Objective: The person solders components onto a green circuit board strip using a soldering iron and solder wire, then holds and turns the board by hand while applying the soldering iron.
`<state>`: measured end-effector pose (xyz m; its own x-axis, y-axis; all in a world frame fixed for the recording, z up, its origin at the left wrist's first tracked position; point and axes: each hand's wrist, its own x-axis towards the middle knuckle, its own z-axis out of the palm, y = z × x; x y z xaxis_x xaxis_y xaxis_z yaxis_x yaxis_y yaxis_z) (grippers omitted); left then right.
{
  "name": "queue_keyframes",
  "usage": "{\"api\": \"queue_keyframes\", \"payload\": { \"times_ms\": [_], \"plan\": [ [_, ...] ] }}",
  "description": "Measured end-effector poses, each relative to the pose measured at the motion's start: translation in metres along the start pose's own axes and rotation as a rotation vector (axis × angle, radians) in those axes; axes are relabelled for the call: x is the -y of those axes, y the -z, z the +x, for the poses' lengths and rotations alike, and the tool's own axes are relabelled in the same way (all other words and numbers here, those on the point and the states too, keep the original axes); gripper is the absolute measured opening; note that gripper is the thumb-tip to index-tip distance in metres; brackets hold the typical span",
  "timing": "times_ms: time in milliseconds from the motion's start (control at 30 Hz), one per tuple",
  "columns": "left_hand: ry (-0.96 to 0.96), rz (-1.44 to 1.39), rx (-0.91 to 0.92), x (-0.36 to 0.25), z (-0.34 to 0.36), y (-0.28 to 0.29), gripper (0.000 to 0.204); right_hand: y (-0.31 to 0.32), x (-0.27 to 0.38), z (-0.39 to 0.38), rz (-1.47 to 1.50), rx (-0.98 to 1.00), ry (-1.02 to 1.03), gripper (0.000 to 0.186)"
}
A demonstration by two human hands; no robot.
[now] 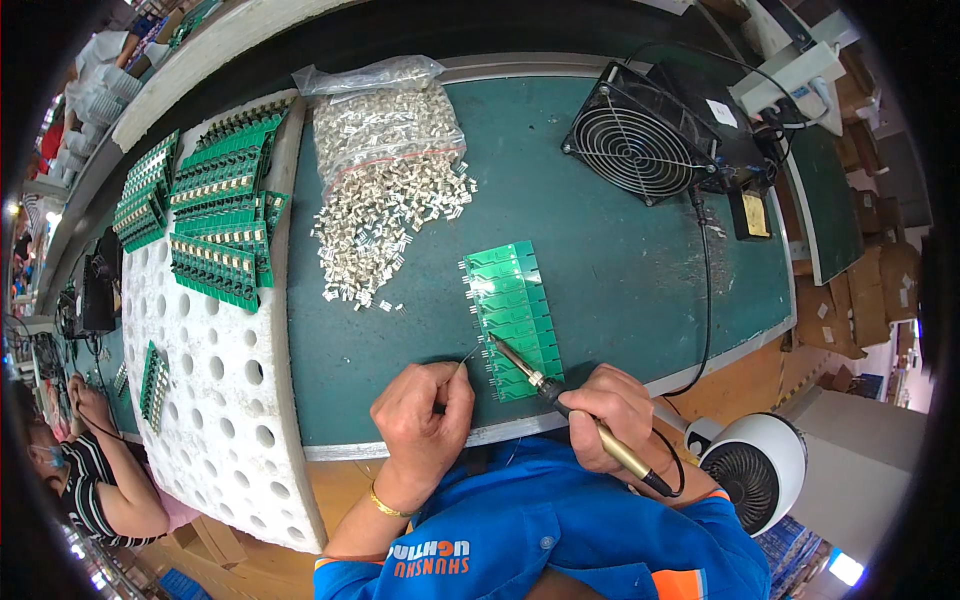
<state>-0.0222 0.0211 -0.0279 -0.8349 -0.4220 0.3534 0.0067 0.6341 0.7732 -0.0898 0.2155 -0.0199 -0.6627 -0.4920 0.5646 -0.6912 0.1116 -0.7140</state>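
Observation:
A green circuit board panel (512,318) lies on the green work mat near its front edge, with small white connectors along its left side. My right hand (610,415) grips a soldering iron (545,383), whose tip touches or nearly touches the panel's left edge. Left of the panel, my left hand (428,408) is closed with thumb and finger pinching a thin wire of solder (468,357), which reaches toward the iron's tip. Whether the solder meets the tip is too small to tell.
Loose white connectors (385,225) spill from a clear plastic bag (385,120). Stacked circuit boards (225,200) rest on a white foam sheet (205,370) at left. A black fan (640,135) and a yellow sponge (752,215) stand at right. Another person (110,480) sits far left.

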Motion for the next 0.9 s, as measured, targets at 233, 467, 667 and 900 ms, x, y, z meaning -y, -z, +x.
{"api": "queue_keyframes", "payload": {
  "times_ms": [233, 467, 667, 900],
  "plan": [
    [0.011, -0.008, 0.01, 0.0001, -0.0004, 0.0003, 0.013, 0.001, 0.0012, -0.0021, -0.027, 0.032, 0.027, 0.013],
    [0.021, -0.03, 0.028, 0.0045, -0.0023, 0.0013, 0.011, 0.0025, -0.0007, -0.0024, 0.033, -0.007, -0.037, 0.016],
    [0.029, -0.044, 0.03, 0.0047, -0.0019, 0.001, 0.01, 0.0023, -0.0015, -0.0047, 0.043, -0.008, -0.045, 0.012],
    [0.049, -0.042, 0.041, 0.0039, -0.0018, 0.0012, 0.01, 0.0019, -0.0026, -0.0033, 0.045, -0.019, -0.047, 0.011]
  ]
}}
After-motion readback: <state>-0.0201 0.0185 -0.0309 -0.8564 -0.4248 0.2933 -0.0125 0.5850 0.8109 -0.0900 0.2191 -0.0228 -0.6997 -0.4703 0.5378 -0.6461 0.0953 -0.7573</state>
